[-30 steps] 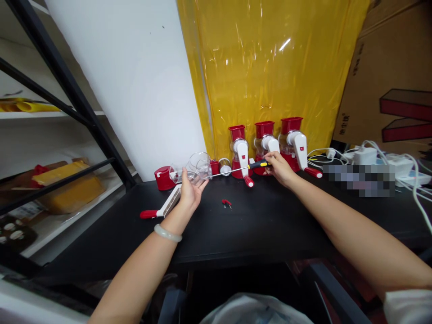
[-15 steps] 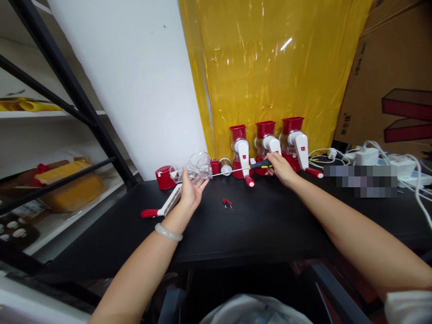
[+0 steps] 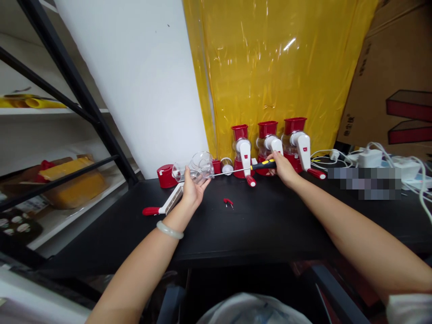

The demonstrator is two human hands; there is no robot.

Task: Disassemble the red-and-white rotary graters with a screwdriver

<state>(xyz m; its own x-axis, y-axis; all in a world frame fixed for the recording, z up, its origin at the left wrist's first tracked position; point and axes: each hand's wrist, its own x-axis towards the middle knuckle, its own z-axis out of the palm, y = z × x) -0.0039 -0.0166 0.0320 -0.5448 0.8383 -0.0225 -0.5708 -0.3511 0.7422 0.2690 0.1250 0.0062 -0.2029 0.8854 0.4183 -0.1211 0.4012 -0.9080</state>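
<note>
My left hand point(image 3: 193, 191) is closed around a clear plastic grater body point(image 3: 202, 164), which lies on its side above the table. My right hand point(image 3: 282, 168) grips the black-and-yellow handle of a screwdriver point(image 3: 263, 165). Its long shaft points left, and the tip reaches the open end of the clear body; the exact contact is hidden. Below my left hand lies a white crank with a red handle point(image 3: 151, 211). Behind it stands a red base point(image 3: 166, 176). Small red parts with metal pins point(image 3: 228, 203) rest on the black table between my hands.
Three red-and-white rotary graters point(image 3: 296, 141) stand along the back beside a metal drum point(image 3: 227, 165). White chargers and cables point(image 3: 369, 158) crowd the right end of the black table point(image 3: 263, 229). A black shelf frame point(image 3: 97, 121) rises at left.
The screwdriver and both hands keep nearly the same pose. The whole view has shifted slightly; my right hand's fingers have turned a little on the handle.
</note>
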